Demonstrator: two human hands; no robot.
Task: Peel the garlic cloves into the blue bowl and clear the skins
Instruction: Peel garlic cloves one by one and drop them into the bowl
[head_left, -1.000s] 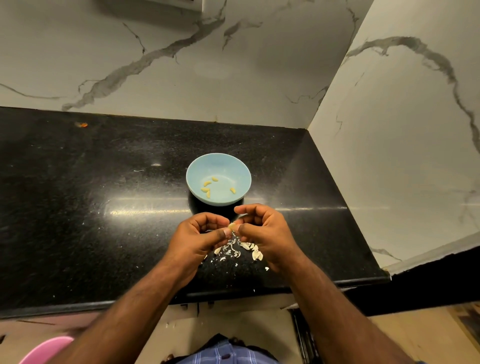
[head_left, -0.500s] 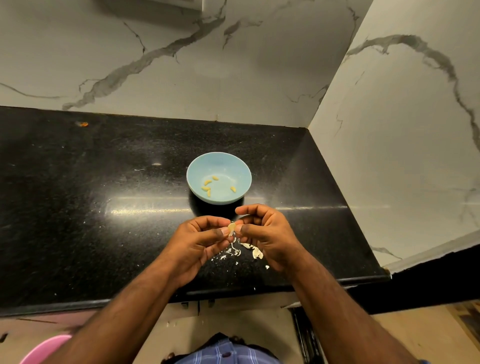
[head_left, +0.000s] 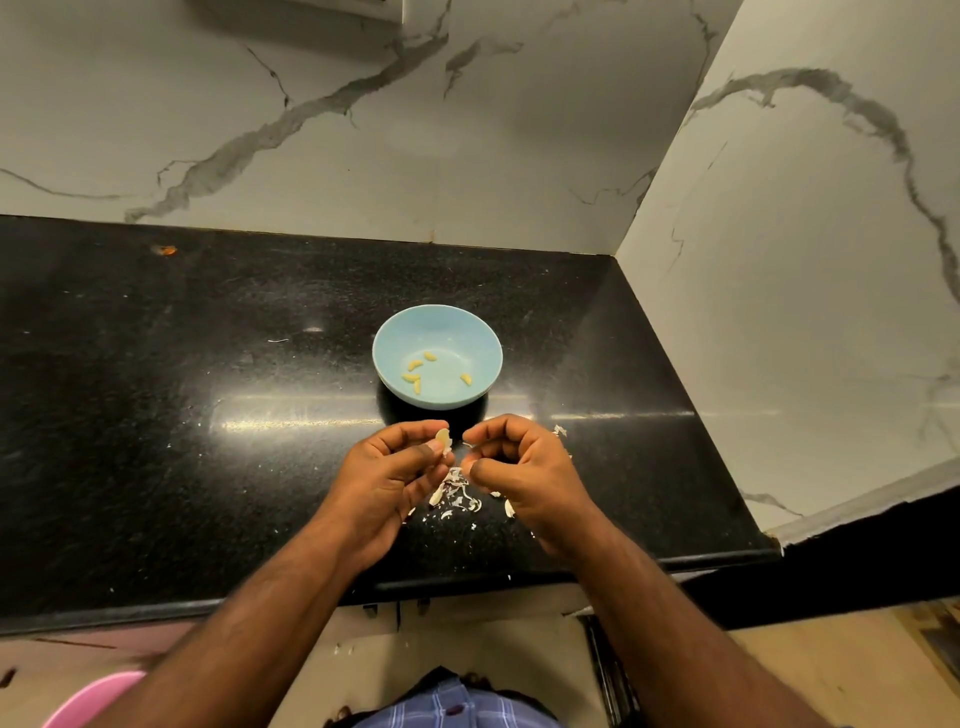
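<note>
Head view: hands had parted; left hand (head_left: 395, 470) pinched the garlic clove (head_left: 443, 435), right hand (head_left: 519, 462) curled, its grip unclear; peeling nearly finished.

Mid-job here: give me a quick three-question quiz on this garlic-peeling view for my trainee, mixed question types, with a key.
1. True or false: the blue bowl holds five peeled cloves.
2. Which hand pinches the garlic clove? A) left hand B) right hand
3. Fill in: the loose skins lie on the black ____, between the hands.

Key: 1 true; 2 A; 3 countertop.
</note>
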